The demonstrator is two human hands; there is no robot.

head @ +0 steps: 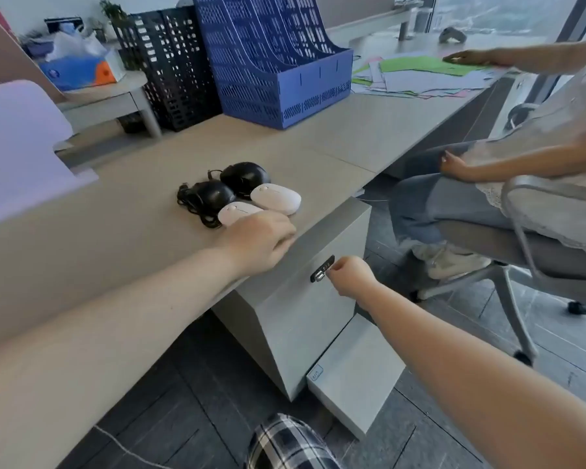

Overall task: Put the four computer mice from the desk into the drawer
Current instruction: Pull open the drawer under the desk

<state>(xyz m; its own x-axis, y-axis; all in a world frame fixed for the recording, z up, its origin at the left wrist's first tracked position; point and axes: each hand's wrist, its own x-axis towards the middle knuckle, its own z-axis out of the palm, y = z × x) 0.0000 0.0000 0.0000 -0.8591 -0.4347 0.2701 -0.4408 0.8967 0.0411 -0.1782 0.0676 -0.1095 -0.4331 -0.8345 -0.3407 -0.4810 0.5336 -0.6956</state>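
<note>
**Four mice on the desk, drawer front held at its lock**

Head view: Four computer mice are seen grouped on the desk, near its front edge and just above the grey drawer unit. Two black mice lie at the back of the group: the left black mouse, with its coiled cable beside it, and the right black mouse. Two white mice lie in front of them: the near white mouse and the far white mouse, which sits closer to the desk edge.

The left hand is rested on the desk edge directly above the drawer unit, fingers curled down over the edge, touching or nearly touching the near white mouse; nothing is held in it. The right hand is pinched narrowly on the small black lock panel on the upper drawer front. The upper drawer front appears closed. A lower drawer front is seen standing out from the unit.

Behind the mice, a blue file rack and a black file rack stand on the desk. To the right of the drawer unit, another person is seated on an office chair.
</note>
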